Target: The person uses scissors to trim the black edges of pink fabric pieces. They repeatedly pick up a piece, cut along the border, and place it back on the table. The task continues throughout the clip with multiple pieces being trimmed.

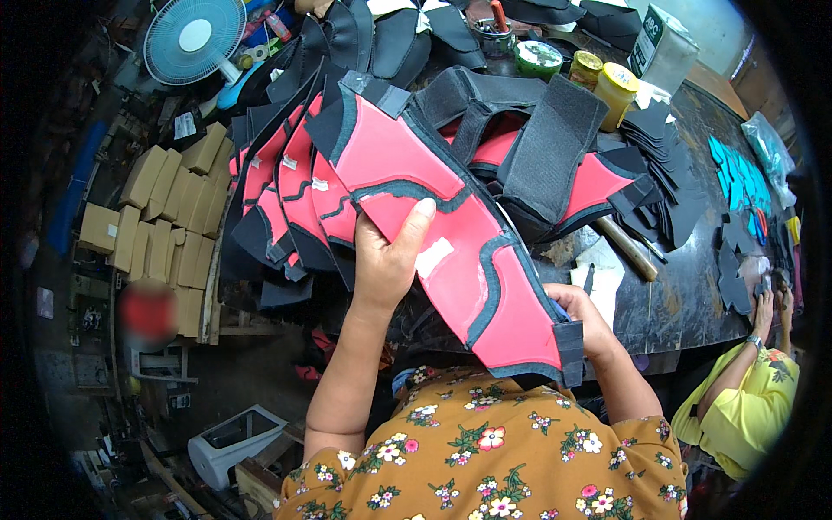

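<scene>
A long padded panel (485,269), bright pink with dark grey edging and wavy strips, lies slantwise before me. My left hand (387,260) grips it near the middle, thumb on the pink face and fingers underneath. A small white label is stuck beside the thumb. At the panel's right edge, close to its lower end, is my right hand (585,319), with curled fingers partly hidden behind it. A bit of blue shows at those fingers, too covered to name. Several similar pink-and-black panels (290,186) are stacked to the left, and others (598,186) lie beyond the held one.
A dark worktable (667,303) carries a wooden-handled tool (628,250), black cut pieces (663,165), yellow jars (615,91), a metal can (660,52) and turquoise pieces (737,178). Tan boxes (165,191) and a fan (195,36) stand left. A co-worker in yellow (745,399) sits right.
</scene>
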`<state>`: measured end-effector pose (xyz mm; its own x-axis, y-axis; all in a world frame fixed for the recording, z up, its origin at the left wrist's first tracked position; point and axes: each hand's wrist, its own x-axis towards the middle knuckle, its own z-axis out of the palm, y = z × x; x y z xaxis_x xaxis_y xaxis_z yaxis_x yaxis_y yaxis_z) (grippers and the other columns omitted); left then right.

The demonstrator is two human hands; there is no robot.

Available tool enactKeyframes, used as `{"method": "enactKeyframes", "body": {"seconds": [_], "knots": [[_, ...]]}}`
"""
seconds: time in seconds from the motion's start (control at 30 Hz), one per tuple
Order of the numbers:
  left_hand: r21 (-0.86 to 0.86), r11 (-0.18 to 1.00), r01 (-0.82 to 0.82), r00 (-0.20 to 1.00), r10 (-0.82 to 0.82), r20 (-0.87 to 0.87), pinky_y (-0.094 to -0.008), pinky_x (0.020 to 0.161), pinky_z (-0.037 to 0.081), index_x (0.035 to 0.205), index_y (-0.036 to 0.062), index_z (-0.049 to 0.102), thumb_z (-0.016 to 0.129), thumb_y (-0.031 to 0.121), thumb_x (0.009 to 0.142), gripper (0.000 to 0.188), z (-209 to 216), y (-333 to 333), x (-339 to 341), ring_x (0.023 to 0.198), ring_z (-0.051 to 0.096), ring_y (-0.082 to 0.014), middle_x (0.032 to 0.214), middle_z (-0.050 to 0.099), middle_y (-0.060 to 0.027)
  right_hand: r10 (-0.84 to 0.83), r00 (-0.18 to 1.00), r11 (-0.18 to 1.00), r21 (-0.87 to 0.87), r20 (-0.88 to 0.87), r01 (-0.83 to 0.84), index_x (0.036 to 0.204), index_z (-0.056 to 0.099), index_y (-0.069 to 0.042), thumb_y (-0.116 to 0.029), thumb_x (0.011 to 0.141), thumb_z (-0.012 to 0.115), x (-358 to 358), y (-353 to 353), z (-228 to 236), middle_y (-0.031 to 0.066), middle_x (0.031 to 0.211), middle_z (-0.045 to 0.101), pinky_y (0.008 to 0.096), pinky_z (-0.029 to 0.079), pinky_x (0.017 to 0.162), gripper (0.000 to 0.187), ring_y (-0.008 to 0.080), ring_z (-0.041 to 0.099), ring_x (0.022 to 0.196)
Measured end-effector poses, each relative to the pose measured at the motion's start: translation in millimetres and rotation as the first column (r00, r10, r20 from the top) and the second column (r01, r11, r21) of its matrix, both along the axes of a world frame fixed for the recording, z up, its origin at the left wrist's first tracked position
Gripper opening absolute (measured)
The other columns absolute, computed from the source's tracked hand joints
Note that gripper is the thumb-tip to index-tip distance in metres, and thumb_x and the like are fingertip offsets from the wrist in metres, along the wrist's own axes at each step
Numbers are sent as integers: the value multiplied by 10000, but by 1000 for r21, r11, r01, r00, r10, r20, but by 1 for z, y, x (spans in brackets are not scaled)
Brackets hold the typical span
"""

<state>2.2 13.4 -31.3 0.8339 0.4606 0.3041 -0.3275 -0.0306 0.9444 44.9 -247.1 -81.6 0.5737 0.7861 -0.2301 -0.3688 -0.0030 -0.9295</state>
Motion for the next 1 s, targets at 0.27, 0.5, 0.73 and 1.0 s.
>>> {"method": "enactKeyframes", "body": {"seconds": [0.27,0.5,0.73,1.0], "knots": [[-40,996,84,995,-85,-43,-265,761,474,969,3,631,625,35,876,99,-2,-13,-6,840,593,-100,936,648,-22,-7,957,1000,26,289,-1,990,598,-9,-99,845,651,9,10,0,-47,890,570,194,424,732,179,30,502,813],[-115,989,90,993,-98,-72,-258,758,471,975,8,628,626,49,880,104,-7,-7,-7,835,589,-95,933,643,-22,13,996,999,-47,83,-10,818,565,-38,-57,831,654,5,-1,5,-66,742,511,190,380,616,91,16,449,692],[-194,974,113,989,-129,-69,-254,772,471,1016,10,613,624,40,879,141,-9,-7,-9,857,589,-98,968,636,-23,63,998,991,-116,-4,-63,815,565,-46,-82,846,664,6,-5,5,-63,692,494,189,379,596,109,28,450,646],[-236,954,187,974,-210,-79,-257,799,473,1056,17,606,613,24,880,176,-13,-17,-12,892,590,-99,991,634,-22,152,960,982,74,233,-174,959,547,-41,-158,824,687,14,6,3,5,872,525,278,411,799,227,114,475,841]]}}
